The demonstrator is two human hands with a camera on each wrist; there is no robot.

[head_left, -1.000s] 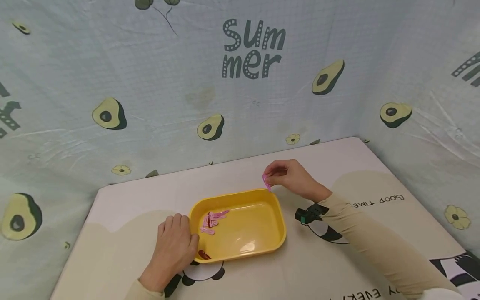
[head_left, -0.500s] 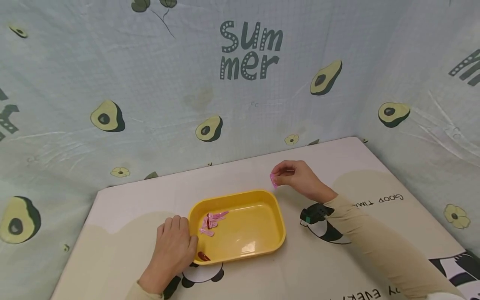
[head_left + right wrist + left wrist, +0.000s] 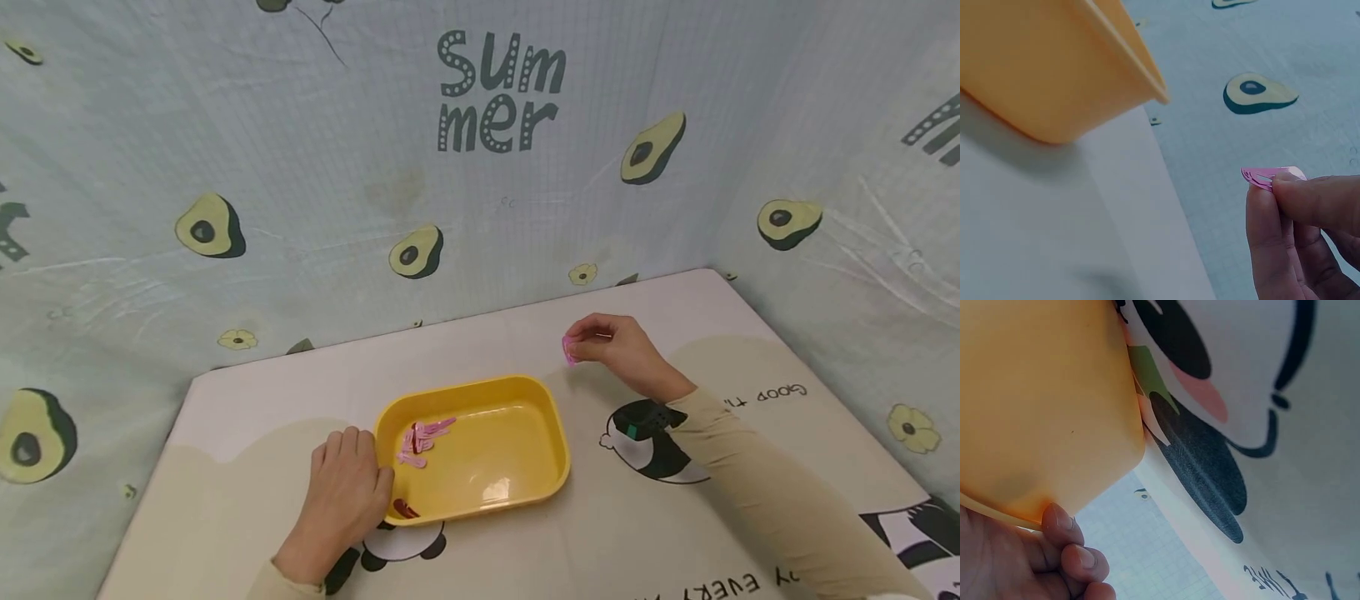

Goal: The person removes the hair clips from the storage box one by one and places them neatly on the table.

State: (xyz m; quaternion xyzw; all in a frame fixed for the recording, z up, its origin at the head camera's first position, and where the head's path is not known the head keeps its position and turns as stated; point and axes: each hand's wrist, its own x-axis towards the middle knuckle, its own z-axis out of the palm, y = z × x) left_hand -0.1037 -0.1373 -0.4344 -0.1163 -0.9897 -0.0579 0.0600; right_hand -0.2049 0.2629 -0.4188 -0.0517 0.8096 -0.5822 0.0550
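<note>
My left hand (image 3: 345, 479) grips the left rim of a yellow plastic tray (image 3: 502, 446). In the left wrist view its fingertips (image 3: 1060, 524) curl against the tray's outer wall. Past the tray's far right corner, my right hand (image 3: 626, 354) pinches a pink snap hair clip (image 3: 1260, 177) between thumb and fingers, held above the table. Inside the tray, several pink hair clips (image 3: 426, 435) with some dark red among them lie heaped at the left. A dark red hair clip (image 3: 406, 508) rests in the near left corner.
A table (image 3: 300, 417) with a printed panda cover lies under the tray. Fabric printed with avocados (image 3: 416, 250) hangs behind and at both sides of it. A black wrist camera (image 3: 652, 417) is on the right wrist.
My right hand has moved to the right, away from the tray's far right corner, carrying the pink hair clip. The left hand and the tray have stayed in place.
</note>
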